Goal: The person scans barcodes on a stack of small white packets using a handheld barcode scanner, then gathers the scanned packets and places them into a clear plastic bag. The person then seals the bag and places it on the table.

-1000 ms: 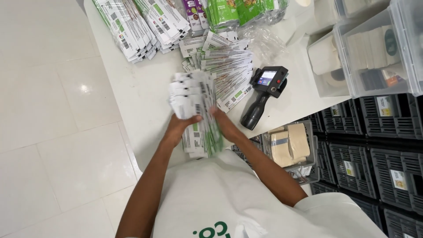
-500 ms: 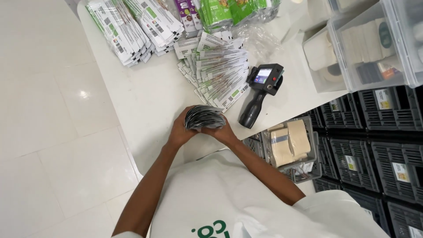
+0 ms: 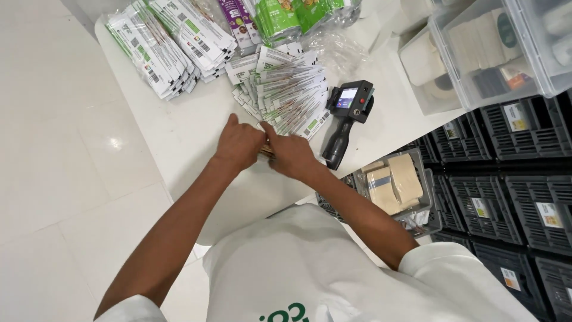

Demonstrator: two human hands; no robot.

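Note:
My left hand [image 3: 238, 143] and my right hand [image 3: 292, 156] are pressed together on the white table [image 3: 179, 137], at the near edge of a fanned pile of flat white-and-green packets [image 3: 286, 95]. Both hands are closed around a small stack of packets [image 3: 266, 152]. Only a thin brownish edge of it shows between them. My right index finger reaches onto the fanned pile. A black hand-held printer with a small screen [image 3: 347, 119] lies just right of my right hand.
More rows of packets [image 3: 170, 45] and green pouches [image 3: 280, 15] lie at the table's far end. Clear bins with rolls [image 3: 476, 53] stand at the right. Below the table edge are black crates [image 3: 506, 197] and a basket of tan blocks [image 3: 393, 185].
The stack was spread upright a second ago, then squared edge-on in both hands. Both hands have since moved forward with it to the fanned pile.

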